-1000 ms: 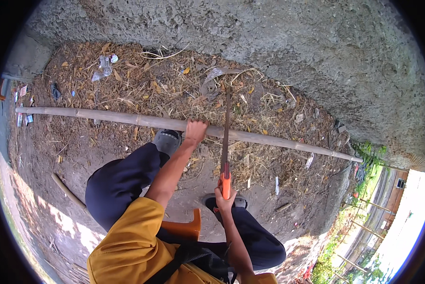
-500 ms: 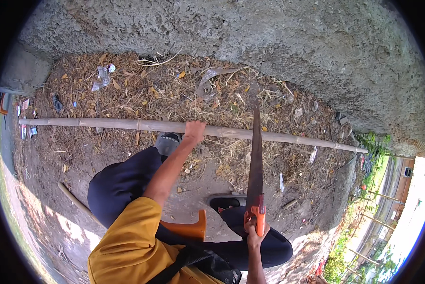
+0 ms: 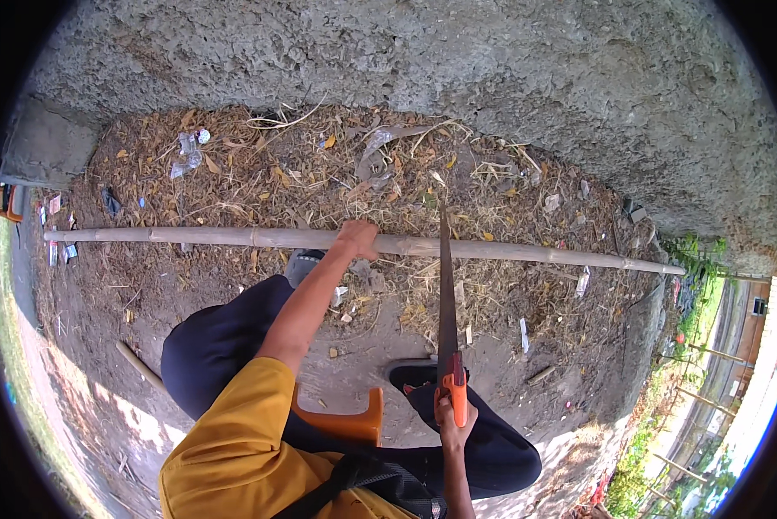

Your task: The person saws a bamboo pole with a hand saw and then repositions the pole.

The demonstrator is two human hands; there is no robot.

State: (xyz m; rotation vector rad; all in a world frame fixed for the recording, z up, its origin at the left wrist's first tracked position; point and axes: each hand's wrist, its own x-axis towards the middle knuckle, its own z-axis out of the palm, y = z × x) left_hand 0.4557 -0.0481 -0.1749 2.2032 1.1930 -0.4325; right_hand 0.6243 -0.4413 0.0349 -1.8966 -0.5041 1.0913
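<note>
A long bamboo pole (image 3: 293, 237) stretches across the ground from left to right. My left hand (image 3: 357, 239) is wrapped over its middle, fingers on the far side. In my right hand (image 3: 454, 425) is the orange handle of a handsaw (image 3: 448, 303). The saw points away from me, its narrow blade crossing the pole a little to the right of my left hand. Whether the teeth touch the bamboo I cannot tell. My left shoe (image 3: 302, 265) is close against the near side of the pole, partly hidden by my arm and knee.
A rough grey wall (image 3: 388, 60) rises beyond the strip of dry leaves and litter. Close to my legs is an orange plastic stool (image 3: 345, 421). A short stick (image 3: 139, 364) lies at the left, and green plants (image 3: 696, 255) grow near the pole's right end.
The saw has shifted left, nearer my left hand, and its blade stands more upright in the picture. My left hand still grips the pole.
</note>
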